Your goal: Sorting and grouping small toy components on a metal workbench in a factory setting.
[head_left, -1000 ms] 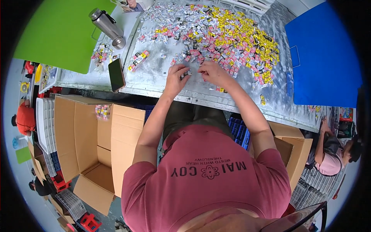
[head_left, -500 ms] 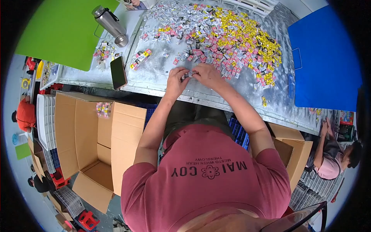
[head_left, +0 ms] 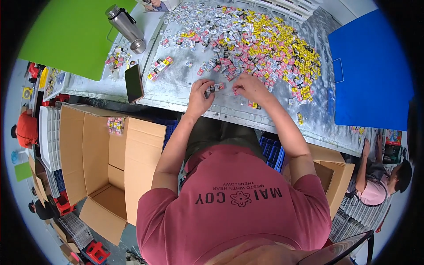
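Observation:
My left hand pinches the left end of a short row of small printed blocks, dark and white with some pink, at the near side of the table. Just to the right, my right hand is closed on a small pink block, a gap away from the row. Beside my right wrist lie a few yellow, dark and pink blocks. Beyond both hands spreads a large loose heap of such blocks, white, pink, black and yellow.
Left on the table are a phone, a steel flask and a small grouped set of blocks. Green and blue panels flank it. Open cardboard boxes stand left and right. A co-worker sits right.
My right hand has drawn away to the right from the row and now pinches a pink block. My left hand stays at the row. The blocks beside my right wrist have come into view.

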Demonstrator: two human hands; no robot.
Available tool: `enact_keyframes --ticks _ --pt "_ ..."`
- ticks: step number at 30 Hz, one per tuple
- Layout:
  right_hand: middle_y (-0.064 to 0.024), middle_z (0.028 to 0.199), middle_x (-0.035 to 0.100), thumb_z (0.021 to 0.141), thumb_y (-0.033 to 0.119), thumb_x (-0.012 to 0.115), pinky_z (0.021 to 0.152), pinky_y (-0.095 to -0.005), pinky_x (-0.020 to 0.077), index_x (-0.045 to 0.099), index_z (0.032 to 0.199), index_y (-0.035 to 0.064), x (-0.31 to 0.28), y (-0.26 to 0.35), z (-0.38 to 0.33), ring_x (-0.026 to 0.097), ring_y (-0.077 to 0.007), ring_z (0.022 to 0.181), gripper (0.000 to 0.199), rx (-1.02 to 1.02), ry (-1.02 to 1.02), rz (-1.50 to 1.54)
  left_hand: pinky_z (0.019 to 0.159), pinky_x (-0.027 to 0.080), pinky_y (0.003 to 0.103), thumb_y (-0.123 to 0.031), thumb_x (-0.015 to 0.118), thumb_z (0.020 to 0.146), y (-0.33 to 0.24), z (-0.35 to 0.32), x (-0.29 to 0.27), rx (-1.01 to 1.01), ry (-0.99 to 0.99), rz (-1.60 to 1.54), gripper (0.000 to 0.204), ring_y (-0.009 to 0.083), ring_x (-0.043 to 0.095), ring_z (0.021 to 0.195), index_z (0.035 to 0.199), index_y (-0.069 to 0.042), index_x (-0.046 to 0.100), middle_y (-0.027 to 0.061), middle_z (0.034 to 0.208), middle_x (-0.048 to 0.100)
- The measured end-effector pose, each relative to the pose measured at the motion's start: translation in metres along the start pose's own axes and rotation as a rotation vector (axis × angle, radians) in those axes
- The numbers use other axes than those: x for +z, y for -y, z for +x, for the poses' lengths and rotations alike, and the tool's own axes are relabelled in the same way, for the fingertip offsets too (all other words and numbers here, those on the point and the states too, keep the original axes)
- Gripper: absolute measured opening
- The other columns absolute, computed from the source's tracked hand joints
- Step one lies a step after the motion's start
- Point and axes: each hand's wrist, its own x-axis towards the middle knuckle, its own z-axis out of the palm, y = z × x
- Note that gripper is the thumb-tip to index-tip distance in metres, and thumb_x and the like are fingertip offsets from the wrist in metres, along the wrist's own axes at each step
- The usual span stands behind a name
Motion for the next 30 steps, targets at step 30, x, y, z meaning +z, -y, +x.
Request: enact_keyframes --ticks 30 --pt "-0.0135 0.094 0.066 0.086 0.012 0.069 0.08 -0.0451 0.0542 0.073 0.098 0.0049 -0.018 -0.05 0.044 0.066 -0.0343 0.092 0.015 0.192 -0.484 -0.231 0.089 0.05 0.035 0.001 0.073 0.078 0.005 -0.009 -0.007 -0.062 -0.028 -0.02 0.038 0.0308 0.064 0.105 0.115 -0.004 0.071 0.0121 0.115 0.066"
